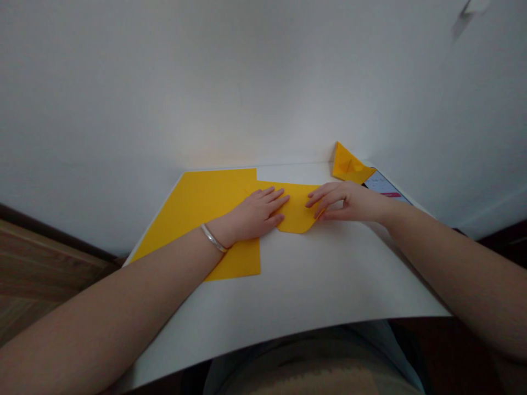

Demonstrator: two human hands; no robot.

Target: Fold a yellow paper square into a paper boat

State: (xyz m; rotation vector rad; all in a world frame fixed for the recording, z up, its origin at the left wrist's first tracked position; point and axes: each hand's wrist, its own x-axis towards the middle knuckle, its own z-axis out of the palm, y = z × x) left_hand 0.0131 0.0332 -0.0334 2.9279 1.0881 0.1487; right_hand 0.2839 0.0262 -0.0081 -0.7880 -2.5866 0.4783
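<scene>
A small folded piece of yellow paper with slanted lower corners lies on the white table. My left hand rests flat across its left part, fingers spread, with a silver bangle on the wrist. At the paper's right edge is my right hand, its fingers bent over the top and its thumb by the slanted lower-right corner, pinching there. Under my left wrist and forearm lies a larger flat yellow sheet. The folded paper's left end is partly hidden by my left hand.
A folded yellow paper boat stands at the back right, beside a device with a lit screen. A white wall rises behind the white table. Wooden furniture is at the left.
</scene>
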